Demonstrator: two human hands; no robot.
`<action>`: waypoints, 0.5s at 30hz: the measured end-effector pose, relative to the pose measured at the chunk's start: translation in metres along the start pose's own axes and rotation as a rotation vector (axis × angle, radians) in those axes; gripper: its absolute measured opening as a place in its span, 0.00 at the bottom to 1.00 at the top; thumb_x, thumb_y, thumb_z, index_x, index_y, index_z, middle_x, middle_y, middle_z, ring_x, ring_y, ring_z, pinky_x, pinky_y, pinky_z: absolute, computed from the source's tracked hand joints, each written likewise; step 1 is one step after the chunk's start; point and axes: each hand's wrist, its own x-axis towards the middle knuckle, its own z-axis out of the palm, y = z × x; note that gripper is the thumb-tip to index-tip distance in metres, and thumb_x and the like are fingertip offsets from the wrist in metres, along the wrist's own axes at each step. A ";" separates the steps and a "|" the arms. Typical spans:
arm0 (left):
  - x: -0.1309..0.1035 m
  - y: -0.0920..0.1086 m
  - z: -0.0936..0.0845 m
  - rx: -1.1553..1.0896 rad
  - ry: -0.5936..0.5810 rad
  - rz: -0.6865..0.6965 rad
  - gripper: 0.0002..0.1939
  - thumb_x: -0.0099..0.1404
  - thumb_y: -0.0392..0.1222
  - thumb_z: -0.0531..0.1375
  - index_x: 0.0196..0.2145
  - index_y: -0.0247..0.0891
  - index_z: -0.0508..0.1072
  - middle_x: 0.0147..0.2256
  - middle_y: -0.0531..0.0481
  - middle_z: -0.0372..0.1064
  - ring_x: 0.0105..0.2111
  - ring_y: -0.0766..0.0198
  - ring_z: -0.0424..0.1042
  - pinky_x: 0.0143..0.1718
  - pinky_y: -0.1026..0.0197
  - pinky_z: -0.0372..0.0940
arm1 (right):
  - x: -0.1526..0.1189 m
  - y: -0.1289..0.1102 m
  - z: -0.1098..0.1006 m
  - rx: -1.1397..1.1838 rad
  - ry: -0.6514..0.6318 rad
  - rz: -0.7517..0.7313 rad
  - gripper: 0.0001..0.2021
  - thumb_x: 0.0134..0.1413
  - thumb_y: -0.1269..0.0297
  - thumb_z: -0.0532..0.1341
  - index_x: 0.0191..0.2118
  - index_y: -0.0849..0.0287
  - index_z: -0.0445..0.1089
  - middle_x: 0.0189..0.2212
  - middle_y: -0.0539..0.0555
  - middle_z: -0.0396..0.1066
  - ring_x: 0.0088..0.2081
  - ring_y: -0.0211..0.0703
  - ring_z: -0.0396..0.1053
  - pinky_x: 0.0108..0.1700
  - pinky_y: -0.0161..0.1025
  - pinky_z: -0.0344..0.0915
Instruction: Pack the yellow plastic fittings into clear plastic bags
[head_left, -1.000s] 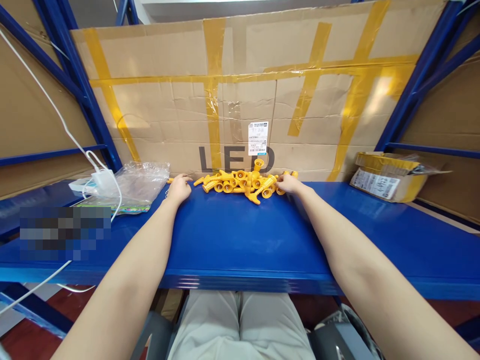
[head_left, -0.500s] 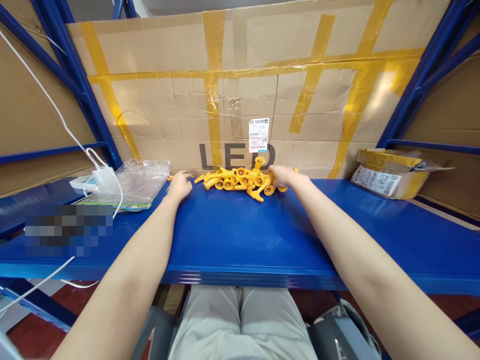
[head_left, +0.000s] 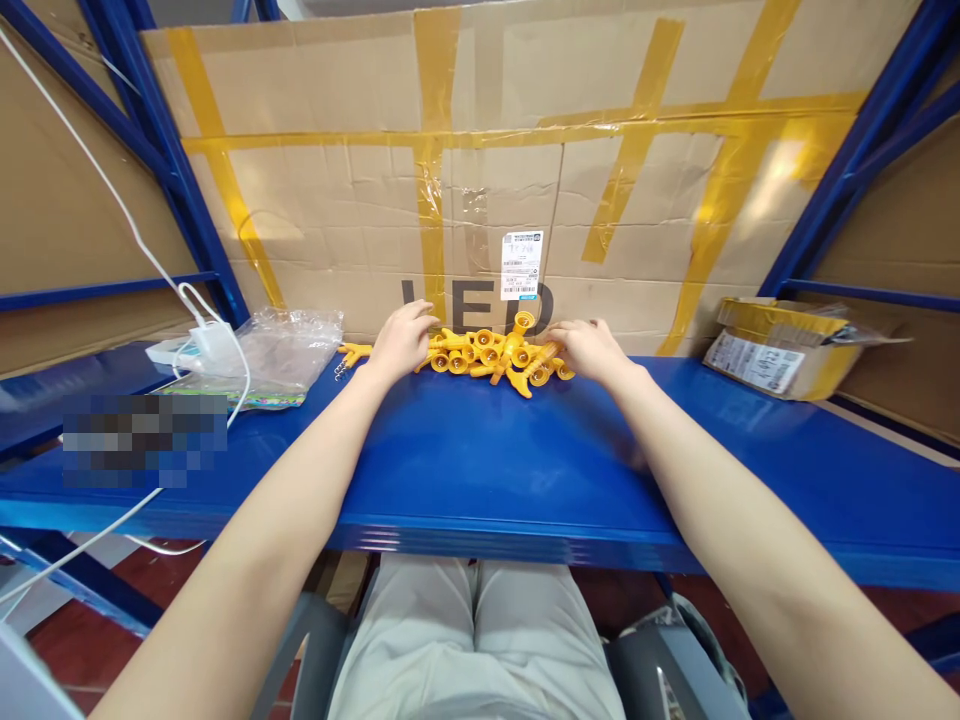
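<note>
A pile of yellow plastic pieces with round, cup-like ends lies on the blue shelf against the cardboard. At the pile's left end is my left hand, fingers apart and bent above the pieces, holding nothing visible. My right hand is at the right end with its fingers spread over the pieces; its fingertips reach a ribbed yellow piece, though contact is unclear. Left of my left hand, a separate branched yellow piece lies beside small metal rings.
A large taped cardboard sheet stands behind the pile. On the left are a clear plastic bag, a white plug with cables and a blurred-out dark object. A small open carton sits at the right. Blue posts frame the shelf.
My left hand has moved right from the pile's outer left side to over its left end, uncovering the branched piece and metal rings. My right hand's fingers have loosened and spread.
</note>
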 end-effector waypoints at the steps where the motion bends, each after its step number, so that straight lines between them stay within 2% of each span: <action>1: 0.001 0.007 -0.001 -0.005 0.007 0.045 0.22 0.59 0.29 0.48 0.46 0.35 0.75 0.57 0.44 0.64 0.59 0.56 0.60 0.61 0.49 0.55 | 0.000 0.001 -0.001 0.000 0.035 -0.003 0.20 0.57 0.75 0.52 0.51 0.52 0.71 0.52 0.58 0.70 0.54 0.53 0.62 0.55 0.55 0.50; 4: 0.003 0.024 -0.004 -0.009 0.048 0.178 0.20 0.61 0.31 0.49 0.47 0.34 0.74 0.55 0.42 0.66 0.57 0.55 0.63 0.59 0.48 0.57 | 0.001 0.001 -0.001 0.009 0.166 -0.020 0.22 0.55 0.78 0.49 0.50 0.55 0.70 0.54 0.58 0.68 0.54 0.53 0.61 0.56 0.59 0.47; 8: 0.001 0.043 -0.007 -0.023 0.079 0.302 0.20 0.66 0.39 0.50 0.52 0.36 0.71 0.53 0.41 0.68 0.54 0.54 0.66 0.55 0.48 0.60 | 0.001 -0.002 -0.002 0.033 0.367 -0.064 0.23 0.52 0.77 0.50 0.50 0.54 0.70 0.56 0.59 0.66 0.56 0.53 0.60 0.57 0.60 0.47; 11: -0.003 0.056 -0.010 -0.007 0.039 0.315 0.25 0.68 0.46 0.50 0.59 0.36 0.64 0.49 0.40 0.71 0.48 0.55 0.70 0.49 0.53 0.64 | 0.001 -0.007 -0.004 0.019 0.473 -0.095 0.23 0.52 0.76 0.50 0.51 0.53 0.69 0.58 0.58 0.64 0.57 0.55 0.59 0.57 0.61 0.47; 15: -0.007 0.069 -0.012 0.050 -0.042 0.234 0.29 0.69 0.52 0.50 0.64 0.42 0.56 0.46 0.44 0.73 0.43 0.58 0.74 0.43 0.60 0.65 | 0.001 -0.015 -0.011 -0.010 0.538 -0.089 0.21 0.53 0.74 0.52 0.51 0.53 0.68 0.58 0.59 0.64 0.58 0.57 0.57 0.58 0.62 0.45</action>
